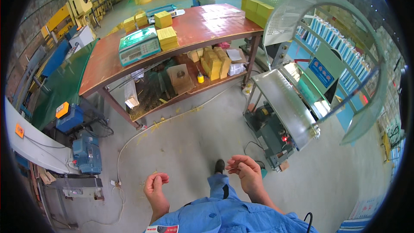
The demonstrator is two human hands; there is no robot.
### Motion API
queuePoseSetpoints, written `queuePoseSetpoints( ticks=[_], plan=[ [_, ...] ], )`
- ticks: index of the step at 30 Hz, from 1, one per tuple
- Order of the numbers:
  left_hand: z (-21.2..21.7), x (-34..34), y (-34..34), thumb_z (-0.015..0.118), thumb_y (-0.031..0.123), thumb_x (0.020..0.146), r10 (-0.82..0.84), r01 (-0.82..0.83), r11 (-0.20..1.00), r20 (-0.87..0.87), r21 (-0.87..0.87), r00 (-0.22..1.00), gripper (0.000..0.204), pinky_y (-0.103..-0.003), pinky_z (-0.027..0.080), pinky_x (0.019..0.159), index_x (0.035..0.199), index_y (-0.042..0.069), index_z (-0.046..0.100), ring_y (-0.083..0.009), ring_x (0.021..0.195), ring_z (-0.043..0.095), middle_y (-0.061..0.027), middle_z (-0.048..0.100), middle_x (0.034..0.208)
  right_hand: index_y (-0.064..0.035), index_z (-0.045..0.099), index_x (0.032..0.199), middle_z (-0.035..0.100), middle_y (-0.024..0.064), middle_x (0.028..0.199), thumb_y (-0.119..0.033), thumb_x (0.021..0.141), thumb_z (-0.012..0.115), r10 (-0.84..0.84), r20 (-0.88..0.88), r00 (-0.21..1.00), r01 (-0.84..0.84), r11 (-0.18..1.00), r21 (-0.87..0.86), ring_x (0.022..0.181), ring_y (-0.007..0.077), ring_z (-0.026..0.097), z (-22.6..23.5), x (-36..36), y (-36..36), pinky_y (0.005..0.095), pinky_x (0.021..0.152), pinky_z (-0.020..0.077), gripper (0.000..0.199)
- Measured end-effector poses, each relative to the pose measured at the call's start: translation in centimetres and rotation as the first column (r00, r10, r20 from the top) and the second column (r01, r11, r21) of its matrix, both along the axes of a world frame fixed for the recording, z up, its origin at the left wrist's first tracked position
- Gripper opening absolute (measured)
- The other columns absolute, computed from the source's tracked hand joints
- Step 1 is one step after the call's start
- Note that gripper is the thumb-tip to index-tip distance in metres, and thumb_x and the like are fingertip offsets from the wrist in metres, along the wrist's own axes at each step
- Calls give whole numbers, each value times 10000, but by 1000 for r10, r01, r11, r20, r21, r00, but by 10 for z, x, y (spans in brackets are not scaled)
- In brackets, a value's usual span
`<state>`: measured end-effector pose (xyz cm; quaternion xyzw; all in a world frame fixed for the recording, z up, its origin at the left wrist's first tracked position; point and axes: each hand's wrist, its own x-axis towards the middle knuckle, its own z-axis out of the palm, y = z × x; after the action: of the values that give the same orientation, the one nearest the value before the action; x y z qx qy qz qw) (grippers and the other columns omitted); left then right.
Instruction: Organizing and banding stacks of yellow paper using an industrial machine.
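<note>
Evidently the work stands between handlings, as far as one can judge, with neither hand on any of the material. Taking the hands as the clock's centre, the long red table (207, 28) spans roughly eleven to one o'clock, well apart from them. On it, yellow blocks (167, 39) are squared up at about half past eleven, just beside the green-topped scale (138, 45) at eleven, and more yellow stacks (260, 14) stand at the table's end, between twelve and one. That neat stacking suggests some portion is done; further tan bundles (211, 64) sit below the tabletop at twelve, but whether they are finished or waiting cannot be told, so neither can how much is left. The left hand (156, 190) is loosely half-curled, thumb close to the bent fingers, with nothing visible in it; the nearest sizeable thing is the blue motor (87, 156), toward half past nine. The right hand (248, 174) is rather more spread, fingers slightly bent and pointing to ten, gripping nothing that shows. Nearest it is the steel-topped machine (284, 101), toward half past one, and not touched.
</note>
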<state>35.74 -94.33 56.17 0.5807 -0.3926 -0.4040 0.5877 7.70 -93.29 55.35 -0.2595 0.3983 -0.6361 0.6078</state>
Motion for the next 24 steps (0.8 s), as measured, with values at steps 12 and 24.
queuePoseSetpoints(
  ticks=[12, 24],
  plan=[
    [27, -102, -306, 486, 103, 988, -55, 52, 992, -30, -111, 998, 202, -313, 524, 777, 951, -23, 639, -164, 826, 623, -100, 667, 905, 9, 622, 1183, 669, 124, 1097, -68, 956, 489, 53, 0, 999, -53, 996, -72, 993, 209, 642, 14, -94, -309, 353, 855, 506, 274],
    [-7, -186, -585, 488, 115, 989, -353, 354, 934, -27, 57, 935, 211, -318, 519, 806, 967, -22, 647, -170, 847, 629, -94, 665, 916, 14, 628, 1160, 686, 116, 1064, -101, 978, 525, -180, 111, 977, 177, 984, 35, 938, 185, 660, -40, -149, -545, 333, 836, 520, 239]
  ],
)
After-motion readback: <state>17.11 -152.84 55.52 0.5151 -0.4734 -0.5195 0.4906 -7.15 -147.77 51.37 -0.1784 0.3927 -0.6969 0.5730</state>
